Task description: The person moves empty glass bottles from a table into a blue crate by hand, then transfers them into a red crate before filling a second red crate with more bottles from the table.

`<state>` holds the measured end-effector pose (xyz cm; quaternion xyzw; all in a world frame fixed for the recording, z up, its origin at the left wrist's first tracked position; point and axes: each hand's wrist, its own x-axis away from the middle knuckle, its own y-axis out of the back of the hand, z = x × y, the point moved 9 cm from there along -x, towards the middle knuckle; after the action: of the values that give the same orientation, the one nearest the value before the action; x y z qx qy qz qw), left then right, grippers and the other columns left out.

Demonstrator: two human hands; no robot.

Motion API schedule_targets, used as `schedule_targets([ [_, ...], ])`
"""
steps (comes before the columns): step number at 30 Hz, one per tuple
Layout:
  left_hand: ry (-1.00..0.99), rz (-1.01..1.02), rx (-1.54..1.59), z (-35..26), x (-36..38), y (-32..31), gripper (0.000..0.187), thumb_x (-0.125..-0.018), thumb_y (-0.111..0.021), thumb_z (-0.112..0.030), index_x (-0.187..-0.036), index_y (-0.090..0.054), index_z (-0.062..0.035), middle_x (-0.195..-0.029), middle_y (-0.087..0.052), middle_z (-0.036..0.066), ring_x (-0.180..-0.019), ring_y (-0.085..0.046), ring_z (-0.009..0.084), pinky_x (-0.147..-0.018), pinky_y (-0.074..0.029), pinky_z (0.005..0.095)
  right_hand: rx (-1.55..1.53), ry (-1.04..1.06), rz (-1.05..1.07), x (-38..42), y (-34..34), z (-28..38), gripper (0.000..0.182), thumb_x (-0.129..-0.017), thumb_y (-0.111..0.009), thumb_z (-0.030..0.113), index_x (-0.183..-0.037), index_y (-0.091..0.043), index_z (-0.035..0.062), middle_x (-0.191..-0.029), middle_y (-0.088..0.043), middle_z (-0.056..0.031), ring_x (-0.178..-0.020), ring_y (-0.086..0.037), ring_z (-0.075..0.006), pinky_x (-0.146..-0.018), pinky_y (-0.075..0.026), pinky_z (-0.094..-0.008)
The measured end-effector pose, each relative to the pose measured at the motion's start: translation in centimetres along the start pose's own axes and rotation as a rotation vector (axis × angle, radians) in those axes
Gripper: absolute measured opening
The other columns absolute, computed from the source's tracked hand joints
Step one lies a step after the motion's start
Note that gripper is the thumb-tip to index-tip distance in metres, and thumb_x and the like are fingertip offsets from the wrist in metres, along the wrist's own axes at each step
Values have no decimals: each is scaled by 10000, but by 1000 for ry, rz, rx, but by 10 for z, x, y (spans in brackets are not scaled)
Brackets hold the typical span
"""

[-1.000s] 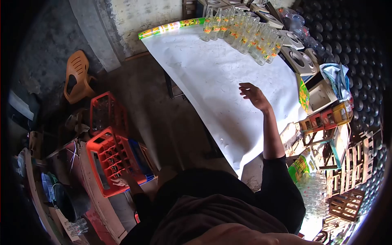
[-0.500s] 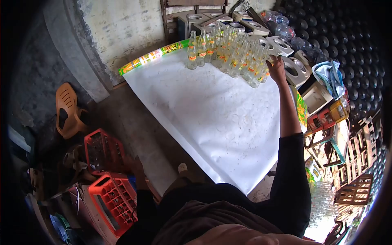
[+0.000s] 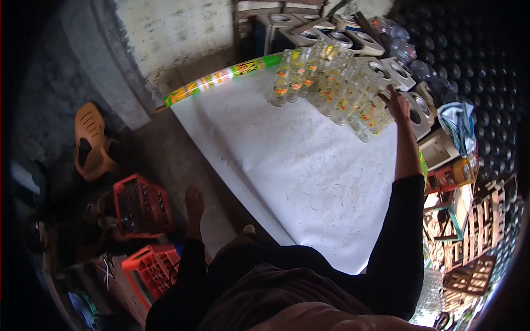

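A tight group of clear glass bottles [image 3: 329, 91] with orange and yellow labels stands on a table covered with a white sheet [image 3: 265, 143]. At the right end of the group, my right hand [image 3: 398, 106] is closed at the top of a glass bottle [image 3: 381, 115], its fingertips partly lost among the necks. My left hand [image 3: 194, 197] hangs low beyond the table's left edge, above the floor. Its fingers look curled in, and nothing shows in them. A red crate [image 3: 142, 207] with dark contents is to its left.
A second red crate [image 3: 153, 270] sits nearer my body. An orange plastic chair [image 3: 91, 140] stands by the left wall. Pale units with round openings [image 3: 381, 69] line the table's far right side. A rolled printed sheet edge [image 3: 221, 77] borders the far side.
My left hand has come up and away from the red crate, its fingers drawing in. My right hand stays at the right end of the bottles. The whole view has shifted.
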<state>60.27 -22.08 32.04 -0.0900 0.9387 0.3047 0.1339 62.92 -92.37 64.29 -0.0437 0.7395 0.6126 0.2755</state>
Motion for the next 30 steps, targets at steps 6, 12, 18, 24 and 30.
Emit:
schedule_targets([
  [6,36,70,52,-20,47,-3,253,-826,-564,-113,-1048,-587,6,-1030,-595,168,-971,-584,288,-838,-466,342,106,89,-39,22,5,7,493,-856,-523,429,-1152,-532,34,-1069,-588,-212,-891,-590,-383,-710,-462,-455],
  [12,117,47,99,-32,140,-1,232,-847,-553,-135,-1031,-581,5,-1010,-598,146,-946,-589,268,-811,-465,328,40,152,-43,82,39,31,396,-876,-496,415,-1096,-544,89,-983,-610,-207,-866,-582,-390,-665,-447,-475],
  [18,336,119,71,-21,276,28,253,-808,-555,-189,-1004,-581,-31,-1010,-595,166,-945,-573,309,-812,-461,371,-104,382,-104,154,87,83,360,-894,-443,446,-1019,-498,113,-843,-623,-201,-768,-577,-418,-578,-413,-509],
  [24,555,35,29,18,428,76,275,-801,-563,-216,-1021,-596,-55,-955,-624,151,-910,-596,294,-797,-470,374,-93,463,-101,184,99,123,376,-895,-447,444,-1044,-529,109,-888,-621,-215,-807,-584,-405,-618,-435,-492],
  [30,769,-73,39,55,533,105,303,-777,-588,-245,-1009,-605,-50,-928,-636,152,-884,-610,290,-782,-478,377,-121,649,-138,214,136,185,344,-889,-477,418,-948,-527,83,-808,-597,-227,-761,-546,-437,-589,-399,-498],
])
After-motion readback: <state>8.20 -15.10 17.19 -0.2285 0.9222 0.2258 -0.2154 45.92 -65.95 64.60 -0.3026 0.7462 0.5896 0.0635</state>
